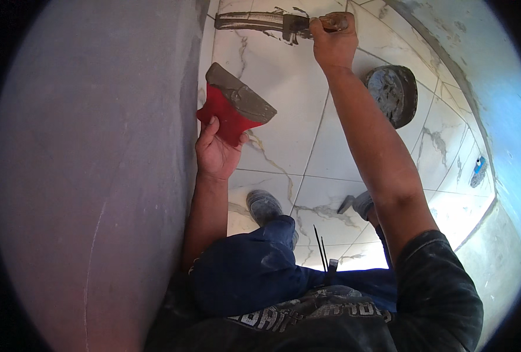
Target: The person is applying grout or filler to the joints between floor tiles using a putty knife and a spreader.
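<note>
The left hand (220, 154) grips a red, broad-edged spreader (224, 115) by its lower part, the thumb lying on the near face and most of the fingers hidden behind. A thick band of wet grey paste (241, 95) covers the spreader's wide upper edge, which slants down to the right. The spreader is held close beside a smooth grey wall (96, 146) on the left.

Farther forward, the right hand (338, 50) is closed around the paste-smeared brown handle of a small flat-bladed trowel (296, 27). The trowel lies across the far end of the view, handle to the right and dark, coated blade to the left, at the right end of a streaky grey smear (248, 22) on the white, grey-veined tile floor (281, 88). Ragged flecks of paste edge the blade.

To the right of the right forearm, a dark, rounded tub (409, 97) with grey paste inside stands on the tiles. A blue-and-grey tool (479, 171) lies well apart, near the right-hand wall (501, 88). Below the spreader is a dusty grey shoe (264, 206).
</note>
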A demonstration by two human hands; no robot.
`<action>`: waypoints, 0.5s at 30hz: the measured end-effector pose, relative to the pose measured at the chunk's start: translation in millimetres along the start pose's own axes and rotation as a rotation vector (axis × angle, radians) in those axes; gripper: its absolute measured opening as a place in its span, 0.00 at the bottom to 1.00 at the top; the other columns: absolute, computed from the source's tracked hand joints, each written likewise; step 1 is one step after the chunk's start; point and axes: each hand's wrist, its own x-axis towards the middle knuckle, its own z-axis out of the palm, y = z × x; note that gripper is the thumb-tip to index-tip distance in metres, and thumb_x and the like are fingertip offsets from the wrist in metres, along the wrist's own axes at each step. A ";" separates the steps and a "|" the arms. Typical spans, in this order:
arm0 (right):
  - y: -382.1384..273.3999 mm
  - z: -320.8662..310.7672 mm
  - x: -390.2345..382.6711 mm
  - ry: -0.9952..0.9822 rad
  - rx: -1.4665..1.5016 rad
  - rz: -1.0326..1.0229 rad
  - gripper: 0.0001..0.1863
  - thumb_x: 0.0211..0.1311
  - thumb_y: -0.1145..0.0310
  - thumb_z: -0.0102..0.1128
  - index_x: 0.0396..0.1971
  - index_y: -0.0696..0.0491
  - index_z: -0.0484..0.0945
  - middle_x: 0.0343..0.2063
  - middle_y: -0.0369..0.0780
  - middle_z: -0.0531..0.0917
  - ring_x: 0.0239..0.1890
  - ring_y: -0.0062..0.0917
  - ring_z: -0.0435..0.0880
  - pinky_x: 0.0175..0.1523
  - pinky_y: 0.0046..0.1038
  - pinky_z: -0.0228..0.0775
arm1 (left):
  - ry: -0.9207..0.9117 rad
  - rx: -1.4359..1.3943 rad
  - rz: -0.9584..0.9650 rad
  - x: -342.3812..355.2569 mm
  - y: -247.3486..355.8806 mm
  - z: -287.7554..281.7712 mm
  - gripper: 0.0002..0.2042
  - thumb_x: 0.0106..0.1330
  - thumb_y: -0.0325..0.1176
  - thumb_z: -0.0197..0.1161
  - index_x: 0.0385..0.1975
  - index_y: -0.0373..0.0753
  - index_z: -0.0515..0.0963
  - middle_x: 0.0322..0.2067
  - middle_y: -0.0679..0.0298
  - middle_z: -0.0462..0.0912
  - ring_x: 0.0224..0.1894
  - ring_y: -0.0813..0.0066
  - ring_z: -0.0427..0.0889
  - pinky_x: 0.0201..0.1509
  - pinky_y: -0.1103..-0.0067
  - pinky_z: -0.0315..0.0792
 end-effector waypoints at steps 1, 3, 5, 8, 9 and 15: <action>2.0 -3.9 0.5 0.002 -0.006 0.001 0.17 0.49 0.66 0.71 0.33 0.56 0.72 0.27 0.38 0.83 0.29 0.23 0.83 0.39 0.25 0.75 | 0.025 0.012 0.005 -0.2 -0.5 0.0 0.18 0.71 0.37 0.52 0.59 0.48 0.67 0.54 0.67 0.76 0.52 0.71 0.76 0.38 0.73 0.75; 5.2 -10.2 1.9 0.018 -0.036 -0.003 0.17 0.49 0.65 0.71 0.33 0.56 0.72 0.26 0.38 0.83 0.29 0.24 0.83 0.39 0.25 0.75 | 0.045 0.007 0.006 -0.8 -1.1 -0.9 0.18 0.70 0.37 0.52 0.59 0.48 0.67 0.54 0.67 0.76 0.52 0.71 0.76 0.38 0.73 0.75; 7.1 -19.1 3.7 0.018 -0.058 0.000 0.17 0.49 0.65 0.71 0.33 0.56 0.73 0.26 0.38 0.83 0.29 0.23 0.83 0.39 0.25 0.75 | 0.065 0.003 0.007 -1.2 -1.6 -1.1 0.18 0.70 0.37 0.53 0.59 0.47 0.67 0.54 0.67 0.76 0.52 0.71 0.76 0.38 0.73 0.75; 9.1 -28.5 6.0 0.015 -0.088 -0.011 0.17 0.49 0.65 0.71 0.32 0.56 0.73 0.25 0.38 0.83 0.29 0.23 0.83 0.39 0.26 0.75 | 0.069 0.019 0.006 -1.0 -1.2 -1.3 0.18 0.70 0.38 0.53 0.59 0.48 0.67 0.53 0.67 0.76 0.51 0.71 0.76 0.38 0.73 0.75; 10.5 -31.4 7.0 0.011 -0.098 -0.023 0.17 0.49 0.65 0.71 0.32 0.56 0.73 0.25 0.38 0.83 0.29 0.23 0.83 0.39 0.26 0.75 | 0.058 0.030 0.013 -0.9 -0.8 -2.3 0.18 0.70 0.38 0.53 0.59 0.48 0.67 0.53 0.67 0.77 0.51 0.71 0.76 0.38 0.73 0.75; 14.7 -53.3 10.0 0.028 -0.137 0.006 0.16 0.50 0.66 0.71 0.32 0.56 0.73 0.26 0.38 0.84 0.29 0.22 0.83 0.39 0.24 0.75 | 0.047 0.025 0.017 -0.6 -1.3 -5.9 0.18 0.70 0.38 0.53 0.59 0.48 0.68 0.53 0.68 0.77 0.51 0.72 0.77 0.38 0.73 0.75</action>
